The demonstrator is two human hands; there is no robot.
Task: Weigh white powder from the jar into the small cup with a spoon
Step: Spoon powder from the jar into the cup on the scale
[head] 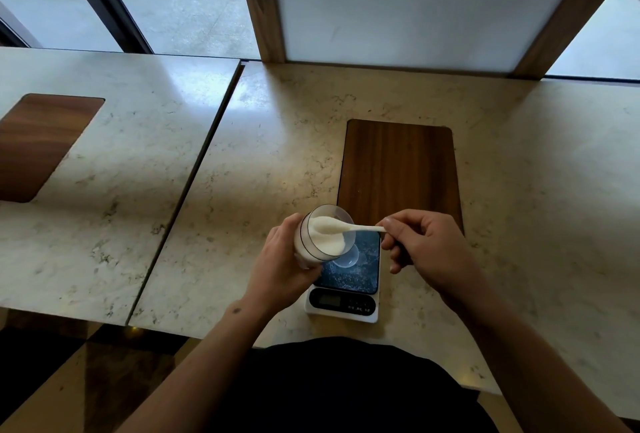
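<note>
My left hand (282, 266) grips a clear jar (320, 238) of white powder, tilted with its mouth toward the right, above the left part of a small digital scale (343, 294). My right hand (424, 242) pinches the handle of a white spoon (346, 227); its bowl sits inside the jar's mouth, heaped with powder. A small clear cup (348, 259) stands on the scale's dark glossy platform, partly hidden under the jar. The scale's display is too dim to read.
The scale sits near the front edge of a marble counter (263, 169). A dark wooden inlay (398, 172) lies just behind the scale. A second counter slab with another wooden inlay (41, 145) lies to the left, past a narrow gap. A white framed panel (408, 6) stands at the back.
</note>
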